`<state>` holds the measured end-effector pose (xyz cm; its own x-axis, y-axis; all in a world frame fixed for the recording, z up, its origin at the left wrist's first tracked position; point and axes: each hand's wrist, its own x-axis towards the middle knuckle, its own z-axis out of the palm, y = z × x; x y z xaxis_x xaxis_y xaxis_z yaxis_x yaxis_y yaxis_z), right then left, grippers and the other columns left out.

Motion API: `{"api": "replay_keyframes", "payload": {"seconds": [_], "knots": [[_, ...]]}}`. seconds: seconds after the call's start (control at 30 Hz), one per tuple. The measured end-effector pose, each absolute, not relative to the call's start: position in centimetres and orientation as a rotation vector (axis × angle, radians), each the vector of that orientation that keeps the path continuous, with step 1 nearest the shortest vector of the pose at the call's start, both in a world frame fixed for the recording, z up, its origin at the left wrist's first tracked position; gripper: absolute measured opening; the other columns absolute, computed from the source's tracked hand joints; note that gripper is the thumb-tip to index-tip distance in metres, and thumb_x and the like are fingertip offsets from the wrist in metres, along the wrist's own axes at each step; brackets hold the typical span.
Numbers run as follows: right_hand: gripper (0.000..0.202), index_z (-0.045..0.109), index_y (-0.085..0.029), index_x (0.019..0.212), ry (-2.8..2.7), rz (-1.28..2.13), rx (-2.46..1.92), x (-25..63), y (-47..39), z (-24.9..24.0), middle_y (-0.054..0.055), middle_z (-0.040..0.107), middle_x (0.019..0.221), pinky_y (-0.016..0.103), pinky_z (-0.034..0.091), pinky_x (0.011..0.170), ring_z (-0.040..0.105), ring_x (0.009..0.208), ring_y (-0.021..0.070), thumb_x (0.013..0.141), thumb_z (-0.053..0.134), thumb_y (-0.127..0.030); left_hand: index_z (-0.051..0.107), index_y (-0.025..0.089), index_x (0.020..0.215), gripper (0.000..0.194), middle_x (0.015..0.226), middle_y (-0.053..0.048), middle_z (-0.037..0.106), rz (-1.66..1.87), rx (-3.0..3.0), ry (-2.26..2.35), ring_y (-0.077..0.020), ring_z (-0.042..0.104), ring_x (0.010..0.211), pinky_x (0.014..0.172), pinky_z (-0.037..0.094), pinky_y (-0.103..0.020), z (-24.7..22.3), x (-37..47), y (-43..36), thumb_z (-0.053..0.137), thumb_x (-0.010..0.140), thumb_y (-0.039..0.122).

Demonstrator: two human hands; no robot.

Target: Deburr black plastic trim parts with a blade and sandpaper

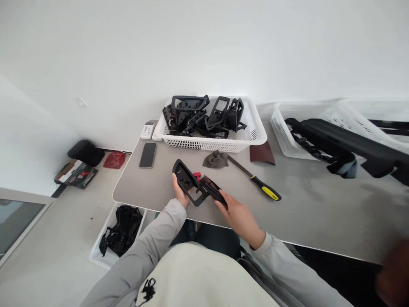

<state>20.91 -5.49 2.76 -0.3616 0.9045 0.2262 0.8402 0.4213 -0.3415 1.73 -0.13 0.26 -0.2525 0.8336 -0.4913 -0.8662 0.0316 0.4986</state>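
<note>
My left hand [181,194] grips a black plastic frame part [186,181] by its left side, tilted above the front of the table. In my right hand [238,215] is a dark, narrow piece [212,189] with a brownish face; its exact kind is unclear. That piece meets the right side of the frame part. Just behind them lies a small red object [197,175], partly hidden. Farther back on the table are a crumpled grey rag [215,159] and a file [255,179] with a yellow and black handle.
A white basket [211,145] of black plastic parts stands at the back. More baskets [294,153] with long black parts [351,140] are at right. A dark red-brown sheet [262,153], a phone [147,154] and a floor bin [96,256] surround the workspace. A blurred shape [394,273] shows lower right.
</note>
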Motion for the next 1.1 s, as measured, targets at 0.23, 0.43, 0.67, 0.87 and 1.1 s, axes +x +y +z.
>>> {"api": "replay_keyframes", "payload": {"seconds": [0.23,0.43,0.67,0.87,1.1], "knots": [[0.042,0.055,-0.012,0.128,-2.365,0.103,-1.583,21.1,-7.2,2.9,0.014,0.075,0.098,0.03,0.049,0.051,0.072,0.069,0.0239,0.098,0.035,-0.034,0.068,0.019,0.114,0.054,0.094,-0.007,0.074,1.687,-0.06,0.924,-0.0205,0.069,0.087,0.081,0.051,-0.03,-0.1,2.5,0.0,0.039,0.09,0.059],[0.044,0.055,-0.01,0.129,-2.404,0.116,-1.584,21.2,-7.1,2.7,0.017,0.073,0.105,0.033,0.05,0.05,0.072,0.069,0.0261,0.099,0.035,-0.036,0.066,0.021,0.117,0.055,0.094,-0.005,0.074,1.66,-0.02,0.966,-0.0195,0.068,0.089,0.082,0.051,-0.029,-0.3,2.1,0.1,0.034,0.093,0.058],[0.045,0.055,-0.017,0.13,-2.377,0.142,-1.571,21.6,-7.0,2.4,0.014,0.076,0.099,0.03,0.049,0.049,0.072,0.069,0.0252,0.098,0.036,-0.041,0.068,0.02,0.112,0.061,0.099,-0.007,0.073,1.615,-0.004,0.943,-0.0242,0.066,0.099,0.085,0.051,-0.033,-0.7,2.0,0.1,0.033,0.089,0.064],[0.044,0.057,-0.016,0.128,-2.344,0.212,-1.537,21.5,-7.1,2.4,0.013,0.075,0.102,0.032,0.049,0.05,0.072,0.068,0.0265,0.098,0.037,-0.041,0.067,0.02,0.113,0.058,0.095,-0.007,0.073,1.6,-0.055,0.889,-0.0235,0.067,0.098,0.084,0.051,-0.032,-0.4,2.1,0.0,0.035,0.089,0.062],[0.049,0.062,-0.016,0.119,-1.793,0.577,-1.602,21.9,-5.5,4.0,0.009,0.076,0.084,0.034,0.053,0.061,0.068,0.063,0.0229,0.091,0.045,-0.052,0.064,0.021,0.115,0.04,0.112,-0.005,0.07,1.724,-0.051,0.943,-0.0192,0.063,0.108,0.09,0.048,-0.029,0.2,2.3,0.1,0.043,0.093,0.046]]}}
